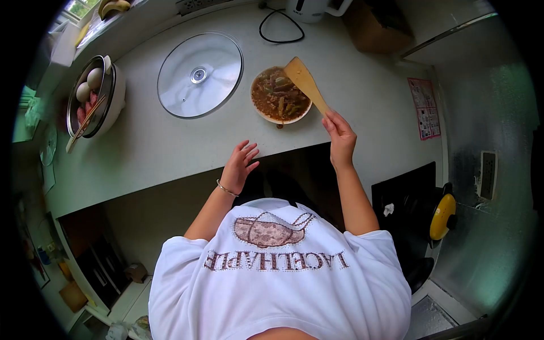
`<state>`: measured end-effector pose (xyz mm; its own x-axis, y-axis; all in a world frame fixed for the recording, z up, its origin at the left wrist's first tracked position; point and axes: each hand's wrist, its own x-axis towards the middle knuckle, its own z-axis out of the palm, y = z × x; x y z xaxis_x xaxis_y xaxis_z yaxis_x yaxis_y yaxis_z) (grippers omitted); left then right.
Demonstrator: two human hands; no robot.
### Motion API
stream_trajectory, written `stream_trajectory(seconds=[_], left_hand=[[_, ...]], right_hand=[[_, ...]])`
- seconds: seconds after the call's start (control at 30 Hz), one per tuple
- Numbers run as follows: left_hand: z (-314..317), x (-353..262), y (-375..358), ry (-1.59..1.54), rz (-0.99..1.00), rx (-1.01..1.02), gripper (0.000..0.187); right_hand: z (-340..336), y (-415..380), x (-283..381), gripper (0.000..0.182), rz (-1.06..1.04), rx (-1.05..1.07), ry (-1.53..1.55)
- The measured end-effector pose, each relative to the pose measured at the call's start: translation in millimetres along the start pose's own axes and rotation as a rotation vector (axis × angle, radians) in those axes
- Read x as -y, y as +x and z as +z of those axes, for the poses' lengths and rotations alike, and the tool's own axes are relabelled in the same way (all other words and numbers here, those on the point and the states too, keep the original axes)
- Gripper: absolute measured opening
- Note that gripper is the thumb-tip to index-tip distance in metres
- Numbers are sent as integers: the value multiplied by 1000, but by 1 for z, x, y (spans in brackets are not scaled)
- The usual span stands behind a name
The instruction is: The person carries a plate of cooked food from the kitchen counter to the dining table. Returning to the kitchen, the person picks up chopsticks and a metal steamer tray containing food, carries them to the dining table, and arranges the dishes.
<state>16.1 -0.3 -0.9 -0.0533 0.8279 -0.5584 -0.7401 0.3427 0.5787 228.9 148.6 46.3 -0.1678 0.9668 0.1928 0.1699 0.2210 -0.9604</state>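
Note:
My right hand (341, 136) is closed round the handle of a wooden spatula (305, 81), to the right of a bowl (295, 119). The spatula's flat blade overlaps the bowl's upper right rim in this view. Brown stew (275, 96) with chunks in it fills the bowl nearly to the rim. A small brown spill lies on the counter just below it. My left hand (240, 167), with a bracelet at the wrist, hovers by the counter's front edge, fingers spread and holding nothing.
A glass lid (198, 93) lies left of the bowl. Farther left, a pot (116, 96) holds eggs and reddish pieces, with chopsticks across it. A kettle (311, 10), its black cord (281, 41) and a cardboard box (377, 28) stand at the back. A yellow lid (440, 217) is at lower right.

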Motion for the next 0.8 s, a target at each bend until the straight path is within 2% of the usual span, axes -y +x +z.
stream_trajectory(seconds=[0.07,0.1,0.17,0.3,0.37,0.47,0.5,0.63,0.7,0.8], left_hand=[[12,-3,2,-23,-52,-37,43],[18,-3,7,0,-62,-2,43],[28,-3,15,-94,-88,10,41],[48,2,39,-130,-182,6,44],[73,13,49,-69,-191,41,41],[105,36,59,-24,-240,51,43],[122,44,62,17,-252,49,44],[152,69,60,75,-317,41,39],[159,74,61,95,-335,80,37],[170,82,59,136,-319,58,38]], right_hand=[[-15,1,16,15,329,-130,629],[-29,-1,26,15,305,-168,628],[-61,-11,48,14,402,-188,821],[-144,-41,93,16,232,-400,952],[-217,-71,104,17,16,-540,990],[-329,-140,126,20,-303,-874,862],[-364,-169,132,21,-381,-1054,753],[-484,-293,143,22,-513,-1604,342],[-533,-358,137,25,-444,-1749,207],[-601,-430,93,30,-245,-1864,254]])
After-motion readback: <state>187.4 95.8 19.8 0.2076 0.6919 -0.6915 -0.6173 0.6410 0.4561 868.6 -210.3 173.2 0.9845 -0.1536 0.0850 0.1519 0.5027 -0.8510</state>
